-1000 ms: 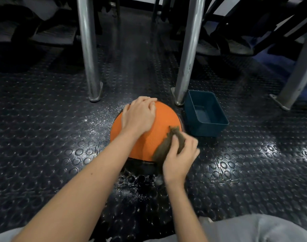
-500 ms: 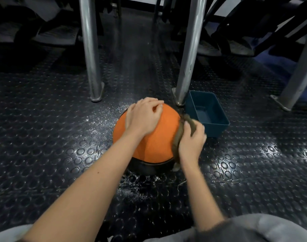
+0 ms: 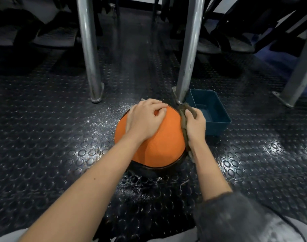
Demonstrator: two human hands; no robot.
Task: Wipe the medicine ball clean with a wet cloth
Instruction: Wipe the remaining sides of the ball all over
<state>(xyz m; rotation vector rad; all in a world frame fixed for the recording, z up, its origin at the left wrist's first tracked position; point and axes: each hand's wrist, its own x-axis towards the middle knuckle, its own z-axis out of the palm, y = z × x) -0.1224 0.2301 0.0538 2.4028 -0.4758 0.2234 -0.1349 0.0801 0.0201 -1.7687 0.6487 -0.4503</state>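
**Presently wiping the ball's right flank**

Squarely in the middle of the view, the medicine ball (image 3: 159, 145) sits on the studded black floor (image 3: 44, 137). Its orange upper panel faces the camera and a black band shows low at 6 o'clock. The left hand (image 3: 145, 119) is cupped over the crown towards 11 o'clock, its fingers bent and their tips bearing on the rubber. It looks like a steadying hold. The right hand (image 3: 195, 124) works the flank at about 2 o'clock. Its fingers and thumb are curled round the brownish cloth (image 3: 183, 119) and press it flat against the ball, and a strip of cloth trails down the edge towards 4 o'clock.

A blue tub (image 3: 217, 128) stands just beside the ball at 2 o'clock. Whether it holds water cannot be told. Two steel legs (image 3: 89, 49) (image 3: 189, 49) rise behind at 11 and 1 o'clock. The floor around the ball glistens with wet specks.

By my reading the wiping proper is under way, with this side pass as the step in hand. The underside and far face seem unreached. The next move probably calls for the left hand to turn the ball while the cloth keeps firm contact. The surface may be slick, so the ball could roll towards the tub.
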